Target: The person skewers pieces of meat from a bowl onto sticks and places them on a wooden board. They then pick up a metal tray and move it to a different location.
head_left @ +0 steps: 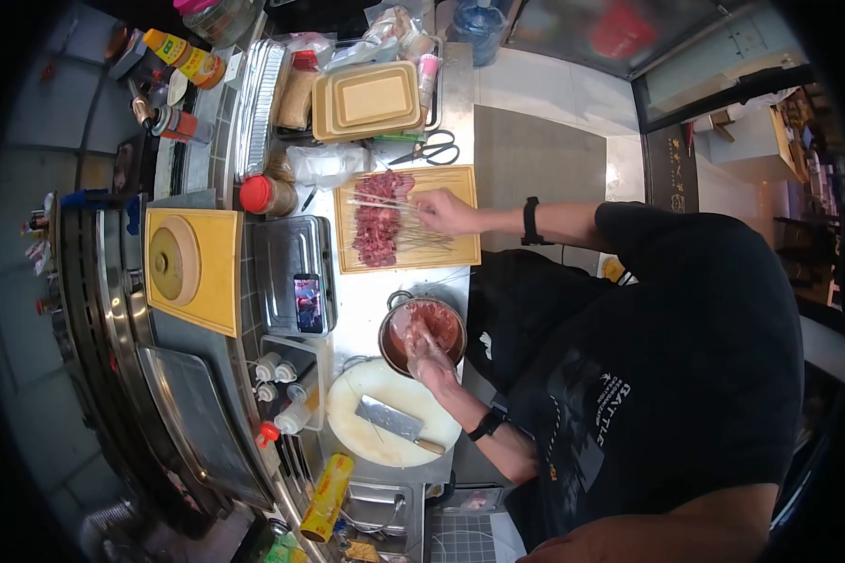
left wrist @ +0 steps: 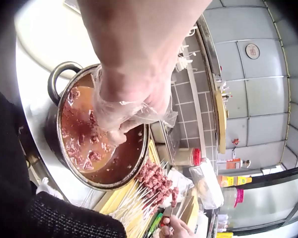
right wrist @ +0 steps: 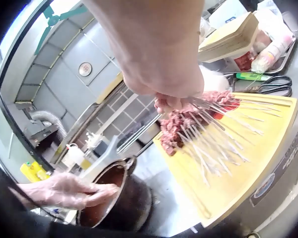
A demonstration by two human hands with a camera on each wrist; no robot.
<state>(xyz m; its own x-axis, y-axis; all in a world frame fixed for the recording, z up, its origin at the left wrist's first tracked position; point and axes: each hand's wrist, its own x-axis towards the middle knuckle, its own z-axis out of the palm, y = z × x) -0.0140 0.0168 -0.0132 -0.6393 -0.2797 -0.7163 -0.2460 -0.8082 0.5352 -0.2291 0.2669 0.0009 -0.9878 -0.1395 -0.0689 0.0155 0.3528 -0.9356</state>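
My left hand [head_left: 428, 355], in a thin clear plastic glove, reaches into a two-handled metal pot [left wrist: 139, 171]. Its fingers [right wrist: 92, 197] stretch down inside the rim, close to wet pieces of raw meat [left wrist: 79, 153] in reddish liquid. Above a yellow cutting board [head_left: 465, 246], my bare right hand [head_left: 447, 212] pinches a few thin skewers [head_left: 385, 202]. Beneath them lies a row of skewered raw meat [head_left: 377, 236], its bare sticks [right wrist: 213, 158] fanned toward my body. In the right wrist view, my own hand and wrist hide part of the meat.
A cleaver [head_left: 390, 418] lies on a round white chopping board [head_left: 347, 441] beside the pot. Black scissors [head_left: 437, 148] and stacked tan trays [head_left: 366, 101] stand past the yellow board. A phone [head_left: 308, 302] leans on a lidded metal pan [head_left: 277, 246]; squeeze bottles [head_left: 270, 368] sit behind.
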